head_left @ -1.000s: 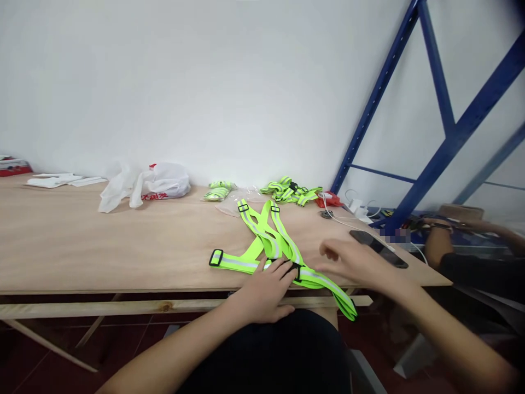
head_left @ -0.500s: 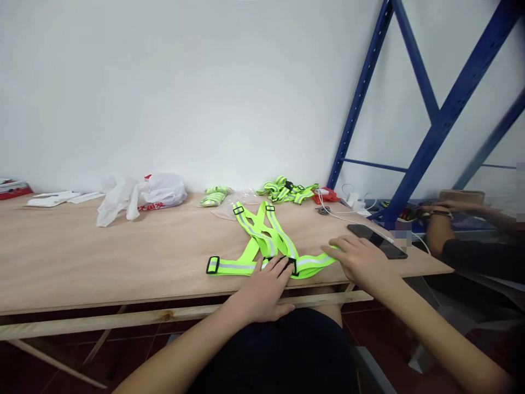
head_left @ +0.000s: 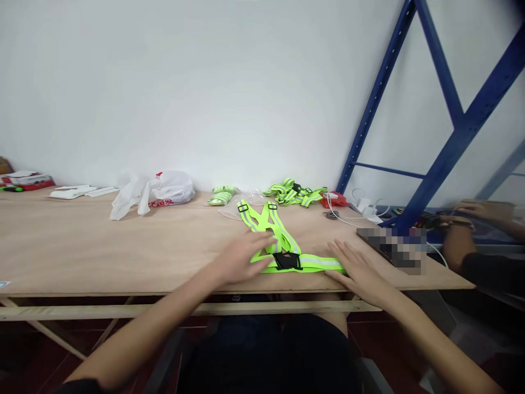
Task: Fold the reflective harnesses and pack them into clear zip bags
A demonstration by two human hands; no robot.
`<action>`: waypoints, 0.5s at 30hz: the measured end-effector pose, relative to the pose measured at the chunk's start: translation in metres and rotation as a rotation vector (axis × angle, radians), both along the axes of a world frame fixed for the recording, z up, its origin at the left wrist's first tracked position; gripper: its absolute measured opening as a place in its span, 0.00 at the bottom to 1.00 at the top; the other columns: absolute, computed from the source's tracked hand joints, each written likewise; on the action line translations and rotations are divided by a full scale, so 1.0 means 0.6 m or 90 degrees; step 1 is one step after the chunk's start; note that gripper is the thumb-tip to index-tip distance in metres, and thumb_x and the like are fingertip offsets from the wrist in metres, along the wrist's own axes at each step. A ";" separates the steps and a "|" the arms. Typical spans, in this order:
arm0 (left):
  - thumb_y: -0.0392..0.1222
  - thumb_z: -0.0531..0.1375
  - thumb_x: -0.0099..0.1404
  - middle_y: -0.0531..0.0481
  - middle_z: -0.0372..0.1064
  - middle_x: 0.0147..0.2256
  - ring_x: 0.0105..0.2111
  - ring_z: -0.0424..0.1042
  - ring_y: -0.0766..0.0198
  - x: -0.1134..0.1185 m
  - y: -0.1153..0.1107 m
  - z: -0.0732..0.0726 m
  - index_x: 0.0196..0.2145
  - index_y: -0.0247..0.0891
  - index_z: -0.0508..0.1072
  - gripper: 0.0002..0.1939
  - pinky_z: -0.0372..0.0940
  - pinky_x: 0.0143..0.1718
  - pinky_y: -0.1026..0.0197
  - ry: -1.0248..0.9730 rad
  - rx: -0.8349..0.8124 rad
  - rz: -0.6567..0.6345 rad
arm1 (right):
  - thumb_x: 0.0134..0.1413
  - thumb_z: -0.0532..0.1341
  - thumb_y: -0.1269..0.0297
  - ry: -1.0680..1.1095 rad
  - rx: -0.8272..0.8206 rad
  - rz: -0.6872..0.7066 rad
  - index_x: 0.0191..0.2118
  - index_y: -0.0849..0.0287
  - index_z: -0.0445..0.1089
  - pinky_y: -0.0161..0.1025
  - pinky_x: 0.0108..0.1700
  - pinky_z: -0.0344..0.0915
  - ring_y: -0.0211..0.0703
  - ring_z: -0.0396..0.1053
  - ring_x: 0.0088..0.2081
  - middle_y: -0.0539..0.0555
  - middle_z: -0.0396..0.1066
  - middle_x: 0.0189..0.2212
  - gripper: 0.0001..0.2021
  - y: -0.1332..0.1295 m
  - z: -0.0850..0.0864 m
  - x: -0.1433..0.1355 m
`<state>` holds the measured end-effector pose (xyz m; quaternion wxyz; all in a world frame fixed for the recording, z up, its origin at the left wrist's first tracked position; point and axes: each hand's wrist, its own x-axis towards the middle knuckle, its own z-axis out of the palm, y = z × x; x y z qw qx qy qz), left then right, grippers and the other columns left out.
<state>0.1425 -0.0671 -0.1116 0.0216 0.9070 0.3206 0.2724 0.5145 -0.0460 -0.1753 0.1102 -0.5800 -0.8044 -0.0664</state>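
A neon-green reflective harness with grey stripes lies on the wooden table, its shoulder straps crossed and its black buckle at the front. My left hand, slightly blurred, is over the left part of the waist strap with fingers apart, hiding that end. At the right end of the same strap, my right hand lies with its fingers spread, touching the band. Neither hand grips anything.
Behind the harness are a second green harness, a packed green bundle and a white plastic bag. A red item, cables and a dark phone lie right. Beyond the blue rack, another person's arm shows.
My left hand has moved left off the buckle, which now shows fully. My right hand has opened flatter at the strap's right end. The view has shifted slightly.
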 end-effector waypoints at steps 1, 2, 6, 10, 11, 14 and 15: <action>0.47 0.52 0.73 0.42 0.69 0.58 0.58 0.67 0.54 -0.014 0.021 0.017 0.59 0.40 0.68 0.21 0.55 0.65 0.49 -0.007 0.016 0.031 | 0.62 0.51 0.40 0.010 0.050 0.004 0.71 0.56 0.51 0.65 0.66 0.51 0.64 0.45 0.71 0.64 0.49 0.70 0.38 -0.004 0.006 -0.015; 0.46 0.51 0.73 0.42 0.70 0.57 0.57 0.69 0.53 -0.026 0.047 0.033 0.59 0.39 0.68 0.21 0.59 0.62 0.50 -0.001 0.025 0.068 | 0.63 0.52 0.42 0.023 0.098 0.020 0.70 0.57 0.53 0.65 0.66 0.51 0.63 0.46 0.70 0.65 0.51 0.70 0.36 -0.009 0.012 -0.035; 0.45 0.53 0.71 0.42 0.64 0.62 0.60 0.64 0.50 -0.046 0.181 0.058 0.64 0.39 0.61 0.25 0.61 0.59 0.51 0.150 0.000 0.255 | 0.67 0.53 0.53 0.090 0.159 0.188 0.67 0.57 0.59 0.59 0.63 0.60 0.59 0.60 0.64 0.65 0.63 0.63 0.27 -0.039 0.029 -0.142; 0.39 0.54 0.69 0.37 0.64 0.60 0.57 0.66 0.45 -0.046 0.285 0.027 0.63 0.38 0.62 0.26 0.64 0.54 0.50 0.209 -0.043 0.316 | 0.66 0.57 0.55 0.082 0.118 0.320 0.64 0.60 0.63 0.57 0.63 0.59 0.58 0.61 0.63 0.66 0.65 0.62 0.25 -0.067 0.022 -0.230; 0.39 0.55 0.68 0.37 0.66 0.59 0.56 0.67 0.46 -0.047 0.302 0.016 0.62 0.39 0.63 0.25 0.65 0.52 0.51 0.221 -0.054 0.325 | 0.65 0.58 0.54 0.079 0.099 0.332 0.63 0.60 0.64 0.57 0.63 0.59 0.57 0.62 0.62 0.65 0.66 0.61 0.24 -0.070 0.018 -0.241; 0.40 0.58 0.68 0.39 0.71 0.53 0.53 0.70 0.48 -0.051 0.332 -0.015 0.55 0.40 0.70 0.18 0.66 0.50 0.53 0.256 -0.090 0.345 | 0.66 0.58 0.52 0.089 0.055 0.342 0.59 0.57 0.67 0.55 0.64 0.57 0.54 0.63 0.61 0.61 0.70 0.58 0.21 -0.073 0.010 -0.248; 0.41 0.58 0.69 0.40 0.71 0.52 0.51 0.71 0.50 -0.052 0.340 -0.023 0.53 0.40 0.71 0.16 0.67 0.50 0.52 0.264 -0.101 0.351 | 0.66 0.58 0.52 0.096 0.048 0.342 0.58 0.56 0.68 0.54 0.64 0.57 0.53 0.63 0.61 0.60 0.71 0.57 0.20 -0.072 0.008 -0.246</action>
